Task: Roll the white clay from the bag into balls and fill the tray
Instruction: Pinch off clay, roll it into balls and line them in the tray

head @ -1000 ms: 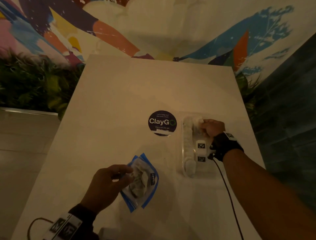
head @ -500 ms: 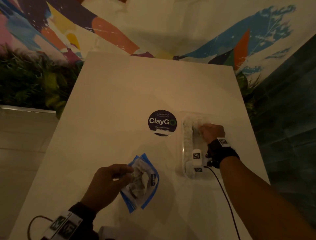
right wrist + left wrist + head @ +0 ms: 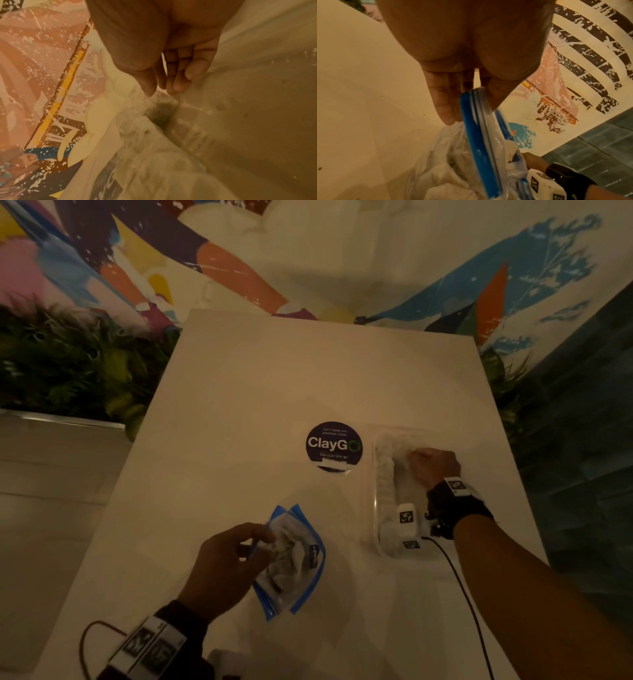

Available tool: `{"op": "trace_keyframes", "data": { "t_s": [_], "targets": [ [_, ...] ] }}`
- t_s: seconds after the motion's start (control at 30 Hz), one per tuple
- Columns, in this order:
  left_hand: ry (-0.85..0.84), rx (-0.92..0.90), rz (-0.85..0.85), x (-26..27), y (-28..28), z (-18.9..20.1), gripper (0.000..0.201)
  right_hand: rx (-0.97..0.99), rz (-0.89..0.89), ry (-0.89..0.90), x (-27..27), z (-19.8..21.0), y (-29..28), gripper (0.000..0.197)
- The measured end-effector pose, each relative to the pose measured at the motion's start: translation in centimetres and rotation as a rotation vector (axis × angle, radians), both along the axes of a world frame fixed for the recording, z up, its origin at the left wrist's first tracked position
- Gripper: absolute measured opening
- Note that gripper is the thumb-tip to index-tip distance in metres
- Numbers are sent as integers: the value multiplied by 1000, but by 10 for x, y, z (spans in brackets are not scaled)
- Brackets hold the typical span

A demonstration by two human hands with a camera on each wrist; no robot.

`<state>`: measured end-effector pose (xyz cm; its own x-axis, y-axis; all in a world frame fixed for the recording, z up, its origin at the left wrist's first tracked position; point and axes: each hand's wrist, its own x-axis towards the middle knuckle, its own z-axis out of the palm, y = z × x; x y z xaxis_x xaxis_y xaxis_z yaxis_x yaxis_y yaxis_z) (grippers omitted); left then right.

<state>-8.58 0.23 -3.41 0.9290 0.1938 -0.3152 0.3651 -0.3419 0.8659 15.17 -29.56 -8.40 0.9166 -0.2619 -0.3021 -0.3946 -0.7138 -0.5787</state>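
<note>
A clear zip bag (image 3: 298,563) with blue edges lies on the white table (image 3: 239,405), holding lumps of white clay (image 3: 447,175). My left hand (image 3: 265,537) pinches the bag's blue zip edge (image 3: 476,135) between thumb and fingers. To the right sits a clear plastic tray (image 3: 375,508) with a row of white clay balls (image 3: 385,474) down its left side. Over the tray's far end is my right hand (image 3: 412,456). In the right wrist view this hand (image 3: 161,92) has loose, straight fingers and holds nothing, just above the clay balls (image 3: 142,135).
A round dark "ClayGo" sticker (image 3: 334,446) is on the table left of the tray. A black cable (image 3: 459,580) runs from my right wrist across the table's near right part. Plants (image 3: 68,378) and a painted wall border the table's left and far edges.
My right hand drew back a little from the tray's far end, and the white clay ball at its fingertips now stays in the tray. The left hand keeps its hold on the bag.
</note>
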Motion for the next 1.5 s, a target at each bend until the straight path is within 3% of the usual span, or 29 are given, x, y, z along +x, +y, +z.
{"op": "trace_keyframes", "data": {
  "t_s": [0.13,0.23,0.3,0.4,0.47,0.53,0.67,0.8,0.9,1.07,1.23,1.27,1.33,1.43,1.5],
  "targets": [
    [-83,71,-49,-1,1,2,32,-54,-24,-124,-10,26,2,36],
    [-148,234,-127,1,1,1,22,100,29,-292,-39,64,32,18],
    [-86,305,-179,4,-1,4,20,237,207,-318,-74,94,64,7],
    [-35,328,-222,8,-5,8,42,339,609,-155,-133,115,110,9],
    [-16,359,-233,10,-6,9,38,224,844,-95,-162,105,128,17],
    [11,385,-247,10,-5,8,31,70,912,-121,-179,91,134,28],
    [50,353,-358,6,-2,10,58,-126,956,-145,-191,73,130,50],
    [45,327,-457,6,-4,13,75,-252,1086,-262,-194,68,128,39],
    [28,278,-502,7,-5,17,75,-358,1139,-330,-192,62,127,35],
    [14,162,-401,2,-1,10,83,-370,1141,-287,-184,56,129,29],
    [-48,151,-309,-3,-2,6,67,-346,1113,-64,-167,71,125,13],
    [-25,154,-286,-3,0,6,62,-311,1069,-13,-165,74,125,6],
    [5,113,-251,-1,6,4,53,-169,955,36,-162,71,124,19],
    [-17,18,-229,1,14,0,38,99,780,3,-163,68,125,25],
    [-45,-75,-230,3,17,-1,39,205,696,-24,-167,67,127,26]
  ]
}}
